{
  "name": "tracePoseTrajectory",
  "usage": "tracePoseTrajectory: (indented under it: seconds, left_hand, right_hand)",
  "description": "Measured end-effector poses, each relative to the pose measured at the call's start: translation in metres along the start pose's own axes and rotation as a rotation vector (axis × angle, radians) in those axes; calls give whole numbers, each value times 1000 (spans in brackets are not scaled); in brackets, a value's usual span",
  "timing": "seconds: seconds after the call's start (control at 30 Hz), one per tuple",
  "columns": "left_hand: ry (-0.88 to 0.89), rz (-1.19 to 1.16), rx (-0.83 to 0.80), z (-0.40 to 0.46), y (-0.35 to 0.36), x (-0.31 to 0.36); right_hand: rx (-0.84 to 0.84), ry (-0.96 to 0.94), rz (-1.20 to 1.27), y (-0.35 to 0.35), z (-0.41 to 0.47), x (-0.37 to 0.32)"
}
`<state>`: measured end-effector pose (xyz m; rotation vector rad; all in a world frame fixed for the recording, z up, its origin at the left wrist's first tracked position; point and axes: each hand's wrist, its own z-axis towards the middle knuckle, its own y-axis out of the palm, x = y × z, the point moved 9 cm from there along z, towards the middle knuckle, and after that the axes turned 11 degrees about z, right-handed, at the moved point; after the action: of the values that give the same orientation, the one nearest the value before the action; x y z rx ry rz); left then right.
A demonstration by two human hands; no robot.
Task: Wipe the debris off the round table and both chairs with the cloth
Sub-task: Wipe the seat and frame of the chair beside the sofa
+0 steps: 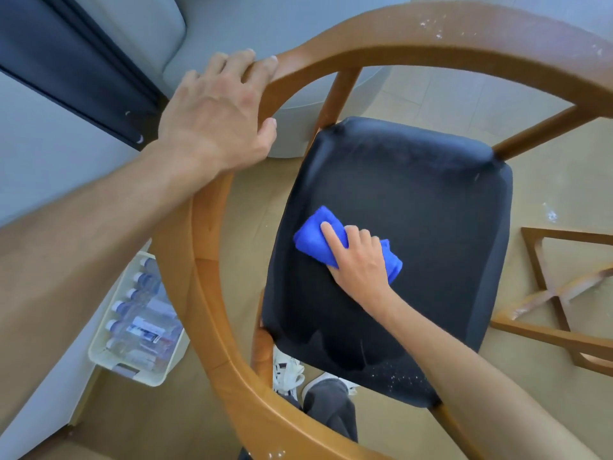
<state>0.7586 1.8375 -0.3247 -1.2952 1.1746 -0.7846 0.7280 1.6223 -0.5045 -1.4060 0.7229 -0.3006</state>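
I look down through the curved wooden backrest (pixel 212 293) of a chair onto its black padded seat (pixel 414 210). My right hand (pixel 360 257) presses a folded blue cloth (pixel 315 237) flat on the left middle of the seat. White crumbs (pixel 398 376) lie on the seat's near edge, and more white specks (pixel 431 26) dot the backrest's upper right. My left hand (pixel 215 114) grips the top left of the backrest rail. The round table's top is not in view.
A wooden frame dusted white (pixel 564 293), perhaps the table's base, stands at the right on the tan floor. A white basket of water bottles (pixel 139 323) sits on the floor at the left. A grey sofa (pixel 159 24) is behind. My shoes (pixel 288 370) are under the chair.
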Motion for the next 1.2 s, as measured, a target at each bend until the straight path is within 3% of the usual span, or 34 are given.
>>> tracePoseTrajectory:
  seconds: [0.1,0.23,0.33,0.47,0.57,0.7,0.9,1.07,1.2]
  left_hand:
    - [-7,-4,3,0,-3,-2]
    - [-7,-21,-26,1,0,-1]
    - [0,-24,-20,1,2,1]
    - [14,-9,-4,1,3,2]
    - [14,-22,-2,2,1,4]
    - [20,-20,22,1,-2,3]
    - [27,-16,50,-2,-1,3]
    - [29,-14,82,-2,-2,2]
    - [34,-28,106,2,6,-1]
  right_hand:
    - [-222,-302,93,9,-105,-30]
    - [-555,-631,15,12,-202,-22]
    - [-504,-678,28,2,-172,-27]
    - [-209,-342,26,12,-28,-58]
    - [-267,-196,13,30,20,-82]
    - [-373,-460,35,32,-66,-87]
    - [-731,-934,-79,16,-214,-29]
    - [-801,-809,-177,-12,-245,63]
    - [-814,-441,-273,-51,-254,169]
